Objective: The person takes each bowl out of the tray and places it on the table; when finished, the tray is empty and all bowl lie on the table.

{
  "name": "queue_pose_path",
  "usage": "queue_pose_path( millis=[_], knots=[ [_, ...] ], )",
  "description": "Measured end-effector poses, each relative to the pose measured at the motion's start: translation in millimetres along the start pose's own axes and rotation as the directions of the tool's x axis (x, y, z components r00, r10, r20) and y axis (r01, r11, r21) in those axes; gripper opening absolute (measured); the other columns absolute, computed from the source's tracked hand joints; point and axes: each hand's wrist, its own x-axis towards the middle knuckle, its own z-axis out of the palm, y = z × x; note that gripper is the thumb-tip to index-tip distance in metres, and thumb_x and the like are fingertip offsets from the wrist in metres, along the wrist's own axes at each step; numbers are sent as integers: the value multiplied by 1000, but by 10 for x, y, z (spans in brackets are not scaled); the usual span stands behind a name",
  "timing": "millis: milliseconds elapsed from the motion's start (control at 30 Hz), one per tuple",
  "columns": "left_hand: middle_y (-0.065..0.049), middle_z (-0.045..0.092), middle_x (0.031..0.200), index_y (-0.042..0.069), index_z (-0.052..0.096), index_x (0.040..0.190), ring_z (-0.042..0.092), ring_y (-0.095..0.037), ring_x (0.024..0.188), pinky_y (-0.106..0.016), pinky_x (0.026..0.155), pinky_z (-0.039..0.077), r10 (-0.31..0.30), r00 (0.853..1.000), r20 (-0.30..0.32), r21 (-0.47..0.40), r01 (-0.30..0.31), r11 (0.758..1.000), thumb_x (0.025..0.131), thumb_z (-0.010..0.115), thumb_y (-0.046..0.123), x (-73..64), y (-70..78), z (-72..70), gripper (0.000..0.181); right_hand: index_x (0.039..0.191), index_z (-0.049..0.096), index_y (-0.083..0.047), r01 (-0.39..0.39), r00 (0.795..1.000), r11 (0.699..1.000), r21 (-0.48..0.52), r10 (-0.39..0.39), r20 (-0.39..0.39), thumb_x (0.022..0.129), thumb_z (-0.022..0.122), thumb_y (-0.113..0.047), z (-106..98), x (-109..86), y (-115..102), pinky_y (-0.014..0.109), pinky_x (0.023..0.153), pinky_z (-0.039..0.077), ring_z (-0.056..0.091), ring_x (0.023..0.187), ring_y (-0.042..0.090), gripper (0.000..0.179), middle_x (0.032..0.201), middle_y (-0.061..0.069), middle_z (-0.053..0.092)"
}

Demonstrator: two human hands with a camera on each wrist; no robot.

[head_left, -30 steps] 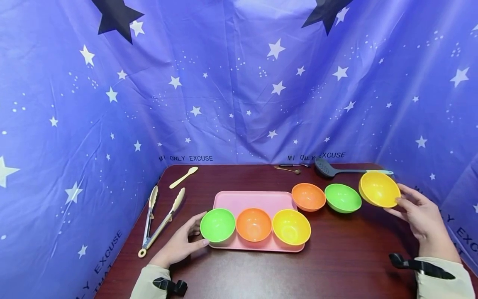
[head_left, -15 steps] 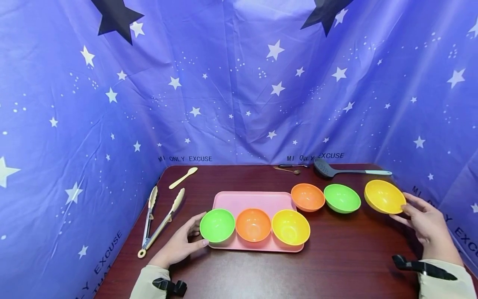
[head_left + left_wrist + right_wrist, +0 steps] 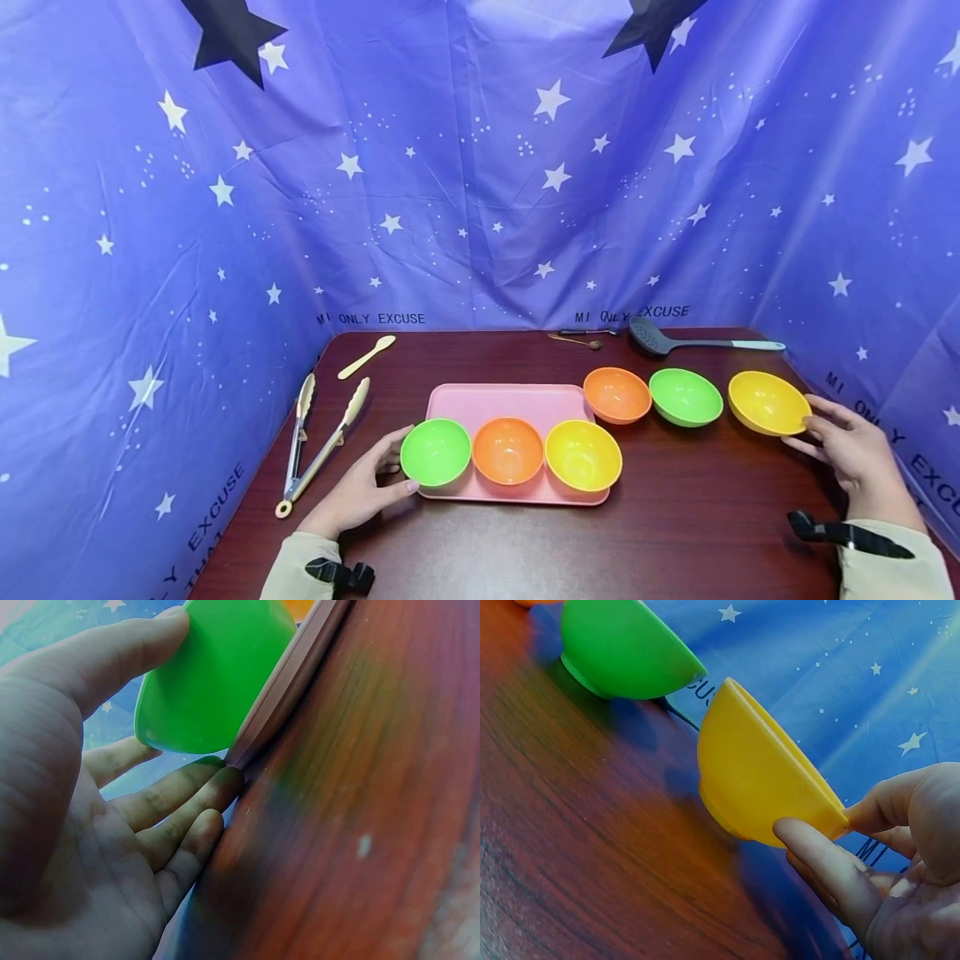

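Observation:
On the near half of the pink tray (image 3: 517,400) stand a green bowl (image 3: 437,452), an orange bowl (image 3: 508,451) and a yellow bowl (image 3: 583,456) in a row. My left hand (image 3: 367,487) holds the green bowl's left side between thumb and forefinger; its other fingers reach to the tray's edge in the left wrist view. At the right, my right hand (image 3: 855,446) pinches a second yellow bowl (image 3: 757,765) by its rim, thumb outside. Whether its base touches the table cannot be told. Beside it are another green bowl (image 3: 686,397) and another orange bowl (image 3: 617,395).
Open tongs (image 3: 322,450) lie on the left of the dark table (image 3: 675,542), with a pale spoon (image 3: 367,357) behind them. A black slotted ladle (image 3: 652,337) and a small thin spoon (image 3: 581,342) lie along the back edge. Blue starry cloth (image 3: 465,208) surrounds the table.
My right hand has moved the second yellow bowl down, first slightly right and then slightly back left, to beside the other green bowl. The left hand stays at its bowl.

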Motion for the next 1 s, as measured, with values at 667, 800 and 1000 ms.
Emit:
queue_pose_path(
  millis=[667,800,1000],
  knots=[
    [4,65,129,20,41,160,63,-21,118,-40,102,52,13,1000,-2,2,-13,1000,91,85,28,3,-3,-2,82,108,77,-35,-45,999,997,-64,43,-32,104,61,-9,-1,-11,9,39,66,63,71,79,1,31,99,-24,58],
    [3,65,130,17,40,160,63,-21,118,-41,102,52,13,1000,0,0,-13,1000,91,85,28,1,-4,-1,83,110,77,-35,-38,999,996,-84,36,-27,103,62,-10,-1,6,31,39,66,63,71,79,1,30,97,-26,59],
    [3,65,130,18,40,160,63,-22,118,-42,102,52,12,1000,-3,3,-12,1000,91,85,28,-1,11,1,83,114,75,-34,-36,999,993,-109,33,-30,104,62,-10,15,0,22,39,66,63,70,79,1,30,100,-25,57]
  ],
)
